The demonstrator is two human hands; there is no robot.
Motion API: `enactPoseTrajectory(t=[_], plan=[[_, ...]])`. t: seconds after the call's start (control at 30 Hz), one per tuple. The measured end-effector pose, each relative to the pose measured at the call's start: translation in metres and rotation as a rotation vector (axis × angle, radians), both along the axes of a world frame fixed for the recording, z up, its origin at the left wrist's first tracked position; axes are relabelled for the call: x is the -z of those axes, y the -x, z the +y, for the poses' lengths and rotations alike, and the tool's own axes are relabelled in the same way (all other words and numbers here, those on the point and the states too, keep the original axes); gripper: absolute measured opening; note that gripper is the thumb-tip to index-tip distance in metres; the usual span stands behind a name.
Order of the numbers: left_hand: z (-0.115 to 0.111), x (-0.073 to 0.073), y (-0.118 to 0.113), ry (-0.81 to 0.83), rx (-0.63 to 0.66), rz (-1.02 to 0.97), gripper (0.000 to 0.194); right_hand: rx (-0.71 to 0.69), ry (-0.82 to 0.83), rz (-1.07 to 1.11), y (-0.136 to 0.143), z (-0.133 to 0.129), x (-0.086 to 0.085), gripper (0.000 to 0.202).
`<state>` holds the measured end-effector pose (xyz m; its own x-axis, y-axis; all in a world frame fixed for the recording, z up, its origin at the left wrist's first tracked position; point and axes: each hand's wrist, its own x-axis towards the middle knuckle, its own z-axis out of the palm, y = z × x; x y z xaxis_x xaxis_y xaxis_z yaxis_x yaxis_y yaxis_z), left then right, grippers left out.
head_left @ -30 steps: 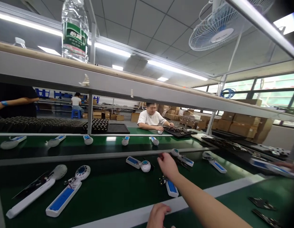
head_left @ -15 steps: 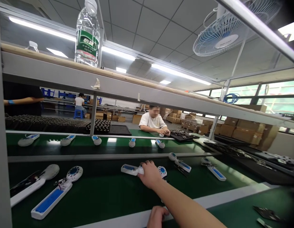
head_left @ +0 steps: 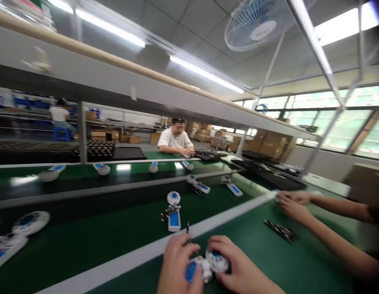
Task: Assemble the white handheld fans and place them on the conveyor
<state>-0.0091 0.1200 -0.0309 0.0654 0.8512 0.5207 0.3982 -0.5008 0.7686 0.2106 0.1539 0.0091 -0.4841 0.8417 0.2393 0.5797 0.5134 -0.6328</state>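
Near the bottom centre, a white device with blue parts (head_left: 206,267) is held between both hands over the green work surface. My left hand (head_left: 180,265) grips its blue, elongated end; a thin dark tool with a pointed tip (head_left: 187,228) sticks up from between the fingers. My right hand (head_left: 235,265) is closed round the round head with the blue centre. Just beyond the pale divider lies another white and blue device (head_left: 174,218), its round head pointing away and small loose parts beside it.
More devices (head_left: 233,188) lie on the green belts. At the right, another person's hands (head_left: 295,204) work near a bundle of dark parts (head_left: 280,230). A person in white (head_left: 176,141) sits across. A shelf beam (head_left: 164,96) crosses above the belts.
The view has swung right. My right hand has come back from the belt with a device, and both hands now hold it over the near surface. Another person's hands have come into view.
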Motion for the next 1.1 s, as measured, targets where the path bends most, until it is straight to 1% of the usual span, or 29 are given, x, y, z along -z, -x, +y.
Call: enactPoseTrajectory(t=[0.03,0.1,0.17,0.23,0.3,0.33,0.4,0.47,0.5,0.53,0.6,0.73,0.83,1.0,1.1], plan=[[0.001,-0.003,0.005,0.068,-0.045,-0.029,0.033,0.039,-0.039,-0.012,-0.003,-0.003,0.002,0.052],[0.007,-0.008,0.011,0.244,-0.117,-0.067,0.037,0.074,-0.077,-0.039,-0.008,-0.006,0.0,0.05],[0.013,-0.011,0.011,0.403,-0.14,-0.032,0.045,0.077,-0.083,-0.047,-0.012,-0.006,-0.003,0.046],[0.018,-0.011,0.009,0.469,-0.11,0.067,0.055,0.055,-0.076,-0.045,-0.014,-0.005,-0.005,0.046],[0.022,-0.009,0.006,0.44,-0.068,0.19,0.056,0.05,-0.09,-0.053,-0.015,-0.003,-0.001,0.049],[0.023,-0.008,0.006,0.415,-0.044,0.256,0.055,0.099,-0.105,-0.055,-0.014,-0.001,0.003,0.051],[0.024,-0.006,0.005,0.381,-0.004,0.387,0.058,0.294,-0.139,-0.047,-0.011,0.002,0.012,0.049],[0.023,-0.006,0.006,0.373,0.024,0.494,0.058,0.519,-0.134,-0.031,-0.009,0.005,0.02,0.034],[0.022,-0.007,0.005,0.362,0.039,0.533,0.057,0.587,-0.11,-0.03,-0.007,0.006,0.022,0.026],[0.021,-0.008,0.005,0.344,0.052,0.557,0.056,0.615,-0.079,-0.034,-0.005,0.007,0.024,0.026],[0.019,-0.009,0.004,0.303,0.072,0.569,0.055,0.605,-0.02,-0.045,-0.002,0.006,0.026,0.03],[0.018,-0.012,0.002,0.273,0.075,0.549,0.049,0.526,0.022,-0.025,0.006,0.006,0.027,0.022],[0.018,-0.012,0.002,0.251,0.098,0.532,0.047,0.464,0.051,0.029,0.007,0.008,0.028,0.021],[0.015,-0.008,0.003,0.132,0.184,0.402,0.046,0.346,0.094,0.175,0.005,0.009,0.03,0.016],[0.013,-0.006,0.002,0.108,0.222,0.292,0.053,0.275,0.123,0.24,0.004,0.007,0.03,0.017]])
